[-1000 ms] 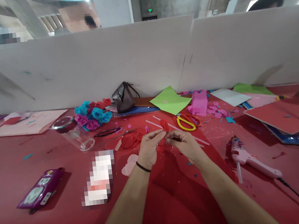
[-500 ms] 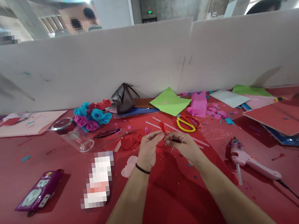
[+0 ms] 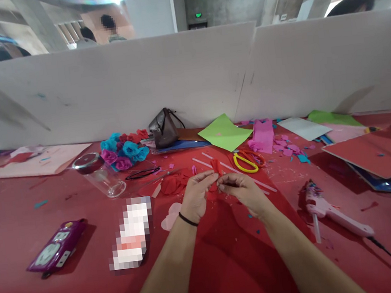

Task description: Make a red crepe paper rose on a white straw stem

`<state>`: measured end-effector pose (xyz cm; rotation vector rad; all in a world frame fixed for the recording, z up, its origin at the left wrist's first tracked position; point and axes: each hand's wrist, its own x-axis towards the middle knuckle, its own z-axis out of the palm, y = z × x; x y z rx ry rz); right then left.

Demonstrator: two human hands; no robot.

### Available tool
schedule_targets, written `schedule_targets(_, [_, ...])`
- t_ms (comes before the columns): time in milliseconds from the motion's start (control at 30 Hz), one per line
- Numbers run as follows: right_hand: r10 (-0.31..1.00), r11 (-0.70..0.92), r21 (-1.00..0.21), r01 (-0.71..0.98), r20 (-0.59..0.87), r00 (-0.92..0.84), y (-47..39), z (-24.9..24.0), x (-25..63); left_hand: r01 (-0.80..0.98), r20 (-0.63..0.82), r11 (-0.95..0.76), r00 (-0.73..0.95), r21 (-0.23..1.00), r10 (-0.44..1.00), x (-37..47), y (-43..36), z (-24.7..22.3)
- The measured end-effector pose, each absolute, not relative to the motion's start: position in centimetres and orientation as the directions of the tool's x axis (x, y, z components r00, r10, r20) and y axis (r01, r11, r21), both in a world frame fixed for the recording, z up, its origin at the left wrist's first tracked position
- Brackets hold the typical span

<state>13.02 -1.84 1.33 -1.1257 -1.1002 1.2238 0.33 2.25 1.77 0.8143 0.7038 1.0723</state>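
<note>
Both of my hands meet over the red table, fingertips nearly touching around a small red paper piece that stands up between them. My left hand, with a black band at the wrist, pinches it from the left. From the right, my right hand pinches its lower part, with the fingers curled. Red paper petals lie just left of my hands, and pale pink paper shapes are nearer the left wrist. Yellow-handled scissors and clear glue sticks rest behind and right of my hands.
A pink glue gun with a cord lies right. Left are a glass jar, a purple power strip and a blurred white item. Paper flowers, a dark pouch and green paper sit near the white partition.
The view has shifted slightly, so the table items appear a little further right. My hands keep nearly the same pose around the red paper piece.
</note>
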Motion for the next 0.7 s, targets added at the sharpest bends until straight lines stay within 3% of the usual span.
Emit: schedule_targets(700, [0.999,-0.020,-0.974,-0.227,-0.014,-0.030,-2.16,2.03,12.86,-0.458,-0.107,0.340,0.462,0.821,0.880,-0.14,2.14,2.46])
